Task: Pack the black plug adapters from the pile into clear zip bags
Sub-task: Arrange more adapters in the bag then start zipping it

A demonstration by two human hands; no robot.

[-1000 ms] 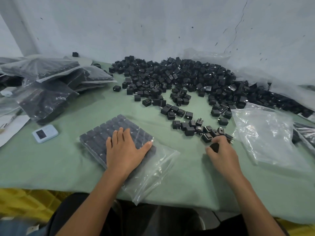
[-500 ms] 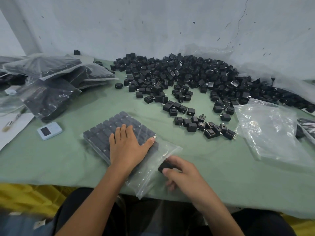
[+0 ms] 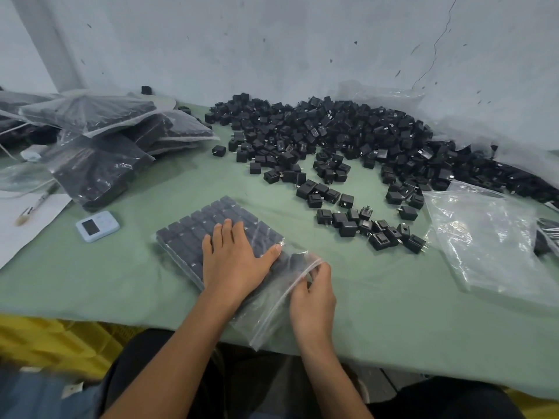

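**Inspector:** Report from the left side.

**Packer:** Well to the left of my left hand (image 3: 233,261), filled bags (image 3: 99,167) lie stacked, with dark blocks of adapters inside. Nearer me, a sheet of white paper (image 3: 18,237) carries a brush (image 3: 33,207). Between the paper and my left hand a small pale blue device (image 3: 97,226) with a dark screen sits on the green table cover (image 3: 121,282).

**Inspector:** Left hand?

**Packer:** Released. The fingers are straight and the palm lies flat on top of the zip bag (image 3: 272,313). Under the palm the packed adapters (image 3: 208,219) sit in tight rows, filling the bag's far end. My thumb points right, toward the bag's mouth.

**Inspector:** Right hand?

**Packer:** My right hand (image 3: 313,297) is at the bag's open mouth, just right of the left thumb. Its fingers are curled and pinch the clear edge of the zip bag. A single adapter (image 3: 293,261) shows inside the mouth, just beyond my fingertips. I cannot tell whether they touch it through the plastic.

**Inspector:** And the stock?

**Packer:** Loose adapters (image 3: 363,225) are scattered beyond and to the right of my right hand, apart from it. The pile (image 3: 332,128) spreads farther off, against the wall. Empty clear bags (image 3: 490,243) lie well to the right of my right hand.
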